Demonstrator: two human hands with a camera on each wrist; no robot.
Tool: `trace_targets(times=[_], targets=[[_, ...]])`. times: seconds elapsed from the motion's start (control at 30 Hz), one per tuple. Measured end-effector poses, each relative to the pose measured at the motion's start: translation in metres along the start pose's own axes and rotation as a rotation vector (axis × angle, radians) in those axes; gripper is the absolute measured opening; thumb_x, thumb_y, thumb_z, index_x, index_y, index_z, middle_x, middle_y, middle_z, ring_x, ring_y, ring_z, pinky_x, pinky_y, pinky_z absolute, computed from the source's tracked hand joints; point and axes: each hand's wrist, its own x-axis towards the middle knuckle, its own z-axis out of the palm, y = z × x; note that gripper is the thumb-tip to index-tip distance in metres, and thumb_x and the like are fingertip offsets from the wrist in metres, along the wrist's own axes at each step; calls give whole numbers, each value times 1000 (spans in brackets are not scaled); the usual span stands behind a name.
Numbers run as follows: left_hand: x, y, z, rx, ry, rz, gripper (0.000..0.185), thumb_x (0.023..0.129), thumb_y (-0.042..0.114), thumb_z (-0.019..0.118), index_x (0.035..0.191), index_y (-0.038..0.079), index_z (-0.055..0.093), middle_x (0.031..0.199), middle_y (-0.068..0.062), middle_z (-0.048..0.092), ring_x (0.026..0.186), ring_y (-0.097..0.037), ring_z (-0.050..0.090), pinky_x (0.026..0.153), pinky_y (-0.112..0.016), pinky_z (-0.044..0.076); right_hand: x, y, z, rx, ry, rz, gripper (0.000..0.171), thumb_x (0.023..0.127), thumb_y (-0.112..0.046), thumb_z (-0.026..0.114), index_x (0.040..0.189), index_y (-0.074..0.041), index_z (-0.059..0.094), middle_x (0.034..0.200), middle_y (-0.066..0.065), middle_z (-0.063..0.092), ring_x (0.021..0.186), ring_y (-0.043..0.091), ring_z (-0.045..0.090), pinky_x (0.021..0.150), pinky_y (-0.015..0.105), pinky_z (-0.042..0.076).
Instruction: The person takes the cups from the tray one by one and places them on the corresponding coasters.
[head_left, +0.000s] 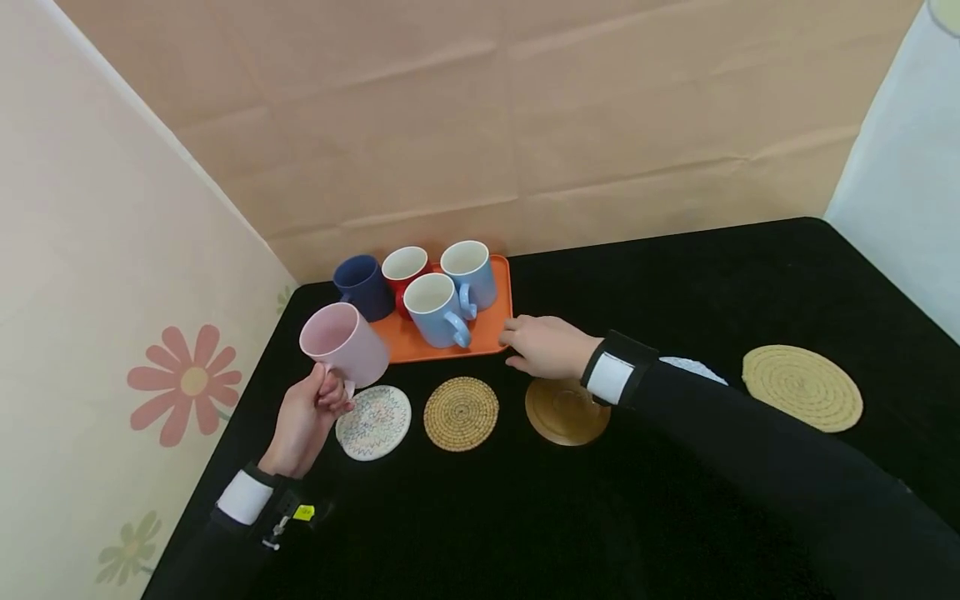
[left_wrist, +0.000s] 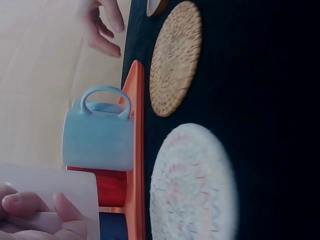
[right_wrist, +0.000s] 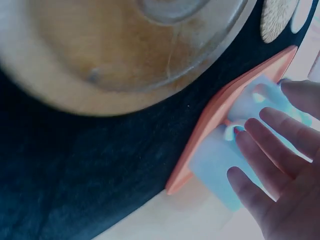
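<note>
By its handle, my left hand (head_left: 306, 417) holds a pink mug (head_left: 348, 342) upright above the table, near the left end of the orange tray (head_left: 491, 333). In the left wrist view that mug looks pale, with fingers (left_wrist: 25, 204) curled at its handle. My right hand (head_left: 551, 346) reaches over the tray's right front corner, its fingers spread and holding nothing. Closest to it on the tray are two light blue mugs, a front one (head_left: 435, 312) and a back one (head_left: 474, 271). A red mug (head_left: 405, 265) and a dark blue mug (head_left: 366, 287) stand behind and to the left.
Along the black table lie a white patterned coaster (head_left: 373, 422), a woven coaster (head_left: 461, 414), a brown round coaster (head_left: 567, 412) with a clear glass dish on it, a light blue piece (head_left: 693, 368) partly under my right sleeve, and a pale yellow round mat (head_left: 802, 387).
</note>
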Motion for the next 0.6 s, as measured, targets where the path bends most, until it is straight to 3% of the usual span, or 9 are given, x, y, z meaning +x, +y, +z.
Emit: trace_targets(times=[0.17, 0.37, 0.6], targets=[[-20, -4, -2, 23, -9, -13, 38, 108, 35, 25, 83, 7, 33, 77, -5, 29, 72, -18, 35, 75, -31, 40, -21, -2, -7, -9, 1, -68, 32, 92, -22, 68, 120, -5, 64, 112, 7, 63, 94, 19, 59, 82, 33, 51], [-37, -11, 0, 39, 2, -57, 37, 108, 36, 24, 84, 9, 34, 78, -3, 30, 73, -17, 36, 76, -31, 40, -48, 1, -9, -19, 12, -99, 27, 91, -23, 69, 112, -7, 66, 107, 6, 63, 92, 17, 61, 78, 32, 52], [-50, -24, 7, 64, 108, -90, 40, 108, 36, 26, 83, 6, 33, 78, -3, 30, 73, -16, 37, 74, -30, 41, -81, 16, -11, -29, 68, -43, 25, 89, -23, 72, 109, -8, 68, 110, 6, 63, 92, 17, 62, 77, 33, 53]])
